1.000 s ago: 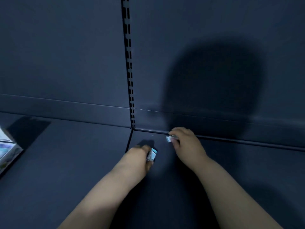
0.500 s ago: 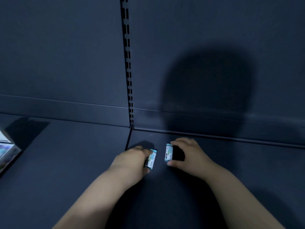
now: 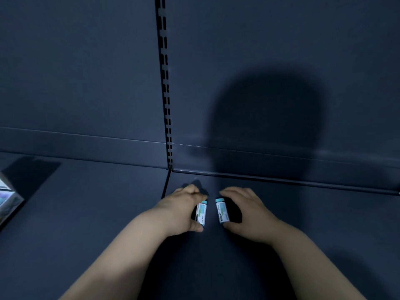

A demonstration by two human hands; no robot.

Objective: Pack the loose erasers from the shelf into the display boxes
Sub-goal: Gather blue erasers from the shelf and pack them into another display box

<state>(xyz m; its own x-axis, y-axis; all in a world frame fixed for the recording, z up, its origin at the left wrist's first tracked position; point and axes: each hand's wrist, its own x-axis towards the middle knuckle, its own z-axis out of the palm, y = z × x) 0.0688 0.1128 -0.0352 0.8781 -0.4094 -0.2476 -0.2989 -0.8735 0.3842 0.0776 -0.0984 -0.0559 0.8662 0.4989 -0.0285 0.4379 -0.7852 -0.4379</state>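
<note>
Display box [image 3: 8,202]: only a corner shows, well to the left of the left hand, at the frame edge. Contents not visible; fill level cannot be told.
Shelf [image 3: 86,224]: dark deck under both hands. No other loose erasers visible around them.
Left hand [image 3: 179,211]: fingers curled round one sleeved eraser, thumb under its near end.
Left eraser [image 3: 201,213]: at the left hand's fingertips, label facing up, long axis pointing away from the person.
Right eraser [image 3: 222,211]: just beside the left one, with a narrow gap between them, roughly parallel.
Right hand [image 3: 249,215]: clamped on this eraser end to end, forefinger on the far cap, thumb at the near end.
Lifted or resting: cannot tell.
Progress (judgement): two erasers are gathered, one per hand, and neither is boxed yet. Still to do: carry both left to the box and seat them.
</note>
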